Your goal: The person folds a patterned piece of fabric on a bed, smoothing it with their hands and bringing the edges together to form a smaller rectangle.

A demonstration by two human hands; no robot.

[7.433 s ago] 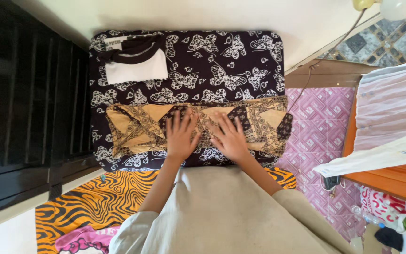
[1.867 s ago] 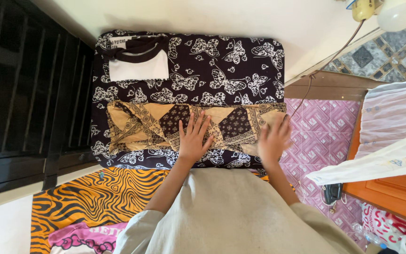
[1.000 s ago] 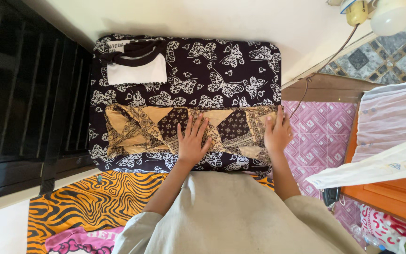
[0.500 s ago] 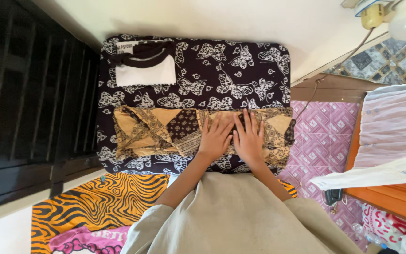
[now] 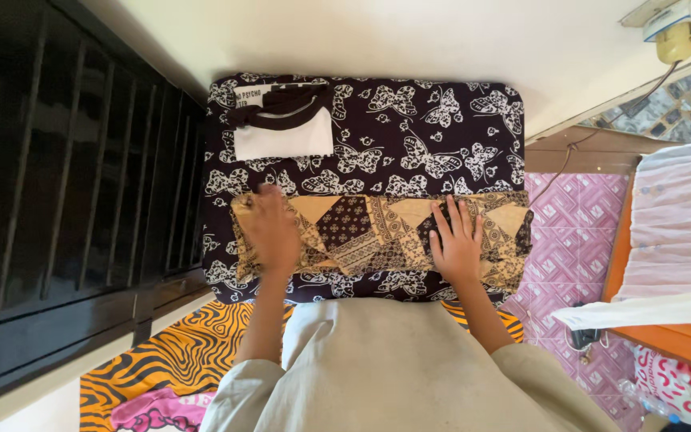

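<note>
Pressing my left hand flat on the left end of the folded tan-and-brown patterned cloth, I keep my right hand spread open, palm down, on its right part; neither grips anything. The cloth lies across the butterfly-print surface, near a folded white-and-dark shirt at the far-left corner.

Both arms reach forward, well apart. Left hand lies palm down, slightly blurred. Right hand lies flat, fingers spread.
</note>
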